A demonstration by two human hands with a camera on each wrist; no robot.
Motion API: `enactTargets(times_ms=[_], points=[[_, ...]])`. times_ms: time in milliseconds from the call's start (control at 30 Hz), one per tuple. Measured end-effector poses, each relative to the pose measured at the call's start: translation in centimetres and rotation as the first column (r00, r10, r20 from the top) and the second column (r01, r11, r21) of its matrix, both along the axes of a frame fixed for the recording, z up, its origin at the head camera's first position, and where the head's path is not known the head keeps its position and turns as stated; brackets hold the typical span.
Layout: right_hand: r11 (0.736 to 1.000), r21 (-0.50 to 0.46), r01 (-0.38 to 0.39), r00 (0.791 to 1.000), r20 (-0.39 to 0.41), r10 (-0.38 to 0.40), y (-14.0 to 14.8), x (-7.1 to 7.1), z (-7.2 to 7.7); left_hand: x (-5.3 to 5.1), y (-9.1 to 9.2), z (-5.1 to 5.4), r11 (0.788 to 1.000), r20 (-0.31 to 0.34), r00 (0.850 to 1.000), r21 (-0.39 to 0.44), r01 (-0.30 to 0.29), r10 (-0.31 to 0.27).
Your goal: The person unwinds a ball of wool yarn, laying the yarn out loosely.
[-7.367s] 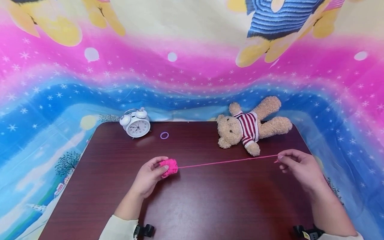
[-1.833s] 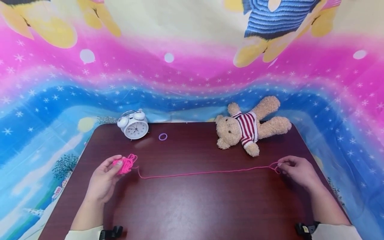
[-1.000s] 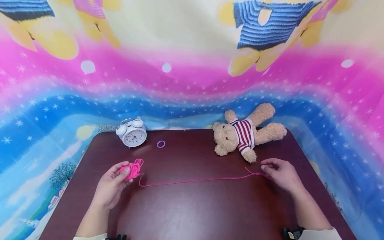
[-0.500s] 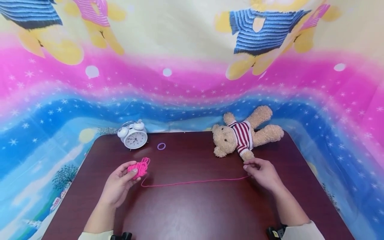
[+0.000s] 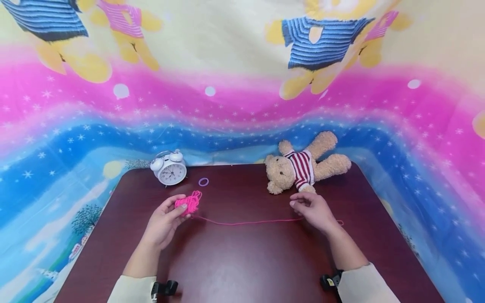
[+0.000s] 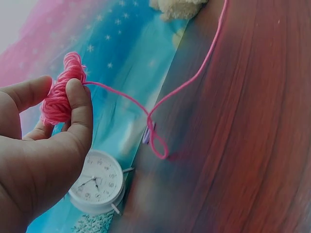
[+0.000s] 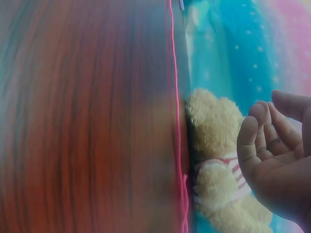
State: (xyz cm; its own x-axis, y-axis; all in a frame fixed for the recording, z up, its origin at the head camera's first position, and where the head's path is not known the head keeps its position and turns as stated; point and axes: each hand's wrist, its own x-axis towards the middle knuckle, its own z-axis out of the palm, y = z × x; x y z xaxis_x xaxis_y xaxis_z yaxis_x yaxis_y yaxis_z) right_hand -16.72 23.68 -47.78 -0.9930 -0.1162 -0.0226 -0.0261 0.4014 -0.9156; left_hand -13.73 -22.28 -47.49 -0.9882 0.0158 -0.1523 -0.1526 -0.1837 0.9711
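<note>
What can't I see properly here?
Strand: right wrist view, cut off by bottom edge; head view, partly behind right hand.
Bear: head view, one paw partly behind right hand; left wrist view, mostly past top edge.
Clock: left wrist view, partly behind left hand.

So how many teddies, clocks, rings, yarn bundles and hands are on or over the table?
Teddy bear: 1
Clock: 1
Purple ring: 1
Pink yarn bundle: 1
Left hand and right hand: 2
Total: 6
</note>
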Motion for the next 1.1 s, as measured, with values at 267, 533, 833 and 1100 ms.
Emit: enactTargets(times_ms=[267,533,833,1100], points=[[0.997,-0.049,-0.054,0.998,-0.04,0.052,-2.9,-0.8,0.2,-0.6,2.6,0.1,0.999,0.004,0.999,0.029,0.035,-0.035],[0.994,-0.053,-0.097,0.993,-0.072,0.093,-6.5,-1.0,0.0,-0.9,4.8,0.5,0.995,-0.053,0.996,0.052,0.081,-0.078],[0.981,-0.035,-0.193,0.975,-0.116,0.188,-11.0,-0.6,-0.5,-0.7,7.2,1.4,0.985,-0.062,0.986,0.071,0.158,-0.154],[0.967,-0.027,-0.254,0.96,-0.13,0.249,-13.6,-0.5,-0.5,-0.8,9.2,2.2,0.978,-0.072,0.98,0.089,0.191,-0.185]])
